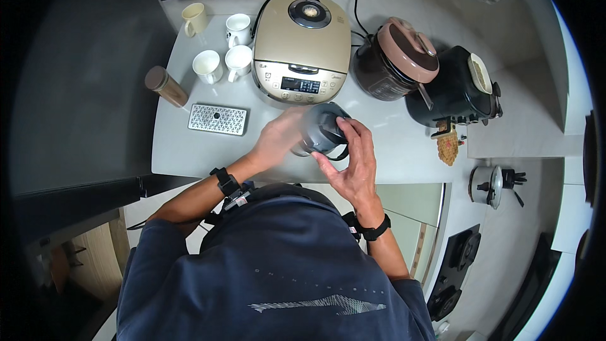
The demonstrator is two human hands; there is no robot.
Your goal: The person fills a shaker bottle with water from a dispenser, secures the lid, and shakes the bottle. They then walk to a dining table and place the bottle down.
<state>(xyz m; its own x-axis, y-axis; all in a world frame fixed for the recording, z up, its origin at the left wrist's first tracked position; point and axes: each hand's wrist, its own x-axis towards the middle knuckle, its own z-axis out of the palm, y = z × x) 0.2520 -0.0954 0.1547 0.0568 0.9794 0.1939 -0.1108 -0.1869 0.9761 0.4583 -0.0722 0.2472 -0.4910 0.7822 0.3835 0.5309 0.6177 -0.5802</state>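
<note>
Both of my hands are at a dark-lidded pitcher (320,129) in front of the rice cooker (303,47), above the counter's front part. My left hand (281,135) is blurred and touches the pitcher's left side; its fingertips are partly hidden. With thumb and fingers, my right hand (349,156) holds the lid and the right side, near the dark handle. To the left lies a white patterned drip tray (217,119). Behind it stand white mugs (207,66) and a cream mug (194,18). A brown lidded tumbler (166,86) is at the counter's left edge.
Right of the rice cooker stand a pink-lidded electric pressure cooker (402,57) and a dark air fryer (450,87), with a woven mat (448,148) hanging by it. A pot (484,186) and a gas hob (453,272) are farther right. A dark cabinet (90,80) borders the left.
</note>
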